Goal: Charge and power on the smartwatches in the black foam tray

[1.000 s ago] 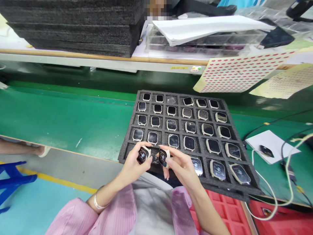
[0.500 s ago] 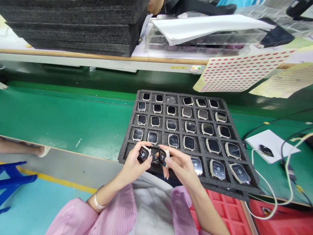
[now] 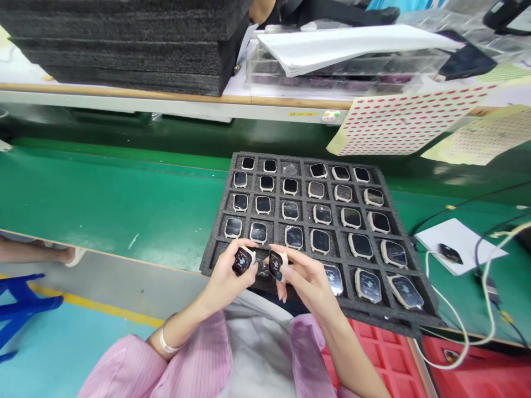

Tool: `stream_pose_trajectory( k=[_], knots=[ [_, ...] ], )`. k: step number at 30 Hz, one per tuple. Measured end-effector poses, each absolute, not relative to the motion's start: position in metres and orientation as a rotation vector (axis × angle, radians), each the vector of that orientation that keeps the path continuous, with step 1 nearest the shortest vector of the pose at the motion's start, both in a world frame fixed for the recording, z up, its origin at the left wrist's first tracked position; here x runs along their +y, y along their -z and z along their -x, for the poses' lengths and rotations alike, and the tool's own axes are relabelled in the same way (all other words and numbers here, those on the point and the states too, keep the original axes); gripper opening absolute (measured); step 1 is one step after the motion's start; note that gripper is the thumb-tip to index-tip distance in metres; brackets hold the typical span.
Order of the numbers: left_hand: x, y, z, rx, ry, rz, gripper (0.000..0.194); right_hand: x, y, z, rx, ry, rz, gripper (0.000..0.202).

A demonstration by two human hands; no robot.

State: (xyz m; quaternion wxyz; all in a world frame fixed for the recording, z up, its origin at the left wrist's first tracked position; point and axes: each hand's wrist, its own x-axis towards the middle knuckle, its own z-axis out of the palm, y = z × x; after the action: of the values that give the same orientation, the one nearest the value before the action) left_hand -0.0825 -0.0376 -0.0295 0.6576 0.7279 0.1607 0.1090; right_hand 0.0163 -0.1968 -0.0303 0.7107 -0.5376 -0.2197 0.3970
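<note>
Between the fingers of my left hand [image 3: 228, 276] is a smartwatch [image 3: 243, 260] with a pale case, its dark screen lit with small figures. My right hand [image 3: 309, 279] grips a second smartwatch [image 3: 276, 264], also pale-cased and lit, tilted beside the first with a small gap between them. Both hands are closed over the near edge of a dark grey foam tray [image 3: 269, 155]. In its compartments lie several similar watches without straps, such as one watch [image 3: 368, 286] with a lit screen at the near right. A clear plastic piece [image 3: 289, 169] lies in a back-row compartment.
Black foam sheets [image 3: 124, 50] are stacked on the shelf, beside papers [image 3: 352, 44] on clear trays. A sticker sheet [image 3: 394, 127] hangs from its edge. Right of the tray, a white cable [image 3: 492, 298] runs past a white pad [image 3: 460, 243]. A red tray [image 3: 381, 354] sits below.
</note>
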Motion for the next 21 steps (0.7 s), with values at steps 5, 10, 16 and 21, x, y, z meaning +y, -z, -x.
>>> stream_pose_trajectory(
  k=[5,10,16,21],
  knots=[
    [-0.036,0.028,0.082,0.325,-0.154,-1.417,0.050,-0.195,0.026,-0.017,-0.488,-0.876,1.120,0.043],
    [-0.026,0.024,0.086,0.212,-0.092,-1.231,0.048,-0.197,0.024,-0.018,-0.496,-0.881,1.117,0.038],
    [-0.019,0.023,0.089,0.252,-0.026,-1.139,0.041,-0.198,0.027,-0.014,-0.461,-0.864,1.134,0.047],
    [-0.021,0.022,0.090,0.273,-0.017,-1.158,0.040,-0.197,0.025,-0.009,-0.396,-0.843,1.163,0.045]
  ],
)
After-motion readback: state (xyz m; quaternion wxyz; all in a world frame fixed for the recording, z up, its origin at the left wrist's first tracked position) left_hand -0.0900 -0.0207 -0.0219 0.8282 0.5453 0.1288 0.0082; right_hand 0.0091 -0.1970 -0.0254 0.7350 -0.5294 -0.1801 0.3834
